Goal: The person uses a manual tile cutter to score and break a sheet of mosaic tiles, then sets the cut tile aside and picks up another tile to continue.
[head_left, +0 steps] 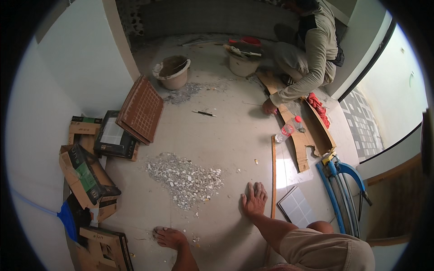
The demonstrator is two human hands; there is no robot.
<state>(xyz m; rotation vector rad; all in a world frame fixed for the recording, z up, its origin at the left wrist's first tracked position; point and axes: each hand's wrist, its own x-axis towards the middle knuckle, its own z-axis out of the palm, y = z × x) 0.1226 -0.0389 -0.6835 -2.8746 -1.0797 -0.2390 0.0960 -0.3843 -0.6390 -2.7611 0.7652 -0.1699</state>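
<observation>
Low centre of frame: right hand [254,199] flat on the grey floor [226,131], fingers spread, palm down, holding nothing; it lies just left of a long thin wooden strip [273,171] running up the frame. Lower left of centre: left hand [170,236] also pressed to the floor, fingers loosely curled, empty as far as can be seen. Between and above the hands, a heap of broken tile chips [185,178], with stray bits reaching down beside the left hand. Right of the strip, a pale grid-patterned tile [297,206] and a blue tile cutter [340,189]. Upper right: another person [307,49] crouching, one hand on the floor near cardboard and a plastic bottle [285,131]. Upper centre: two buckets [173,71]. Left edge: tile boxes [86,174]. Risk, by my reading: bare palms bearing weight beside sharp chips could get cut, and a sliding right hand could knock the strip askew.
</observation>
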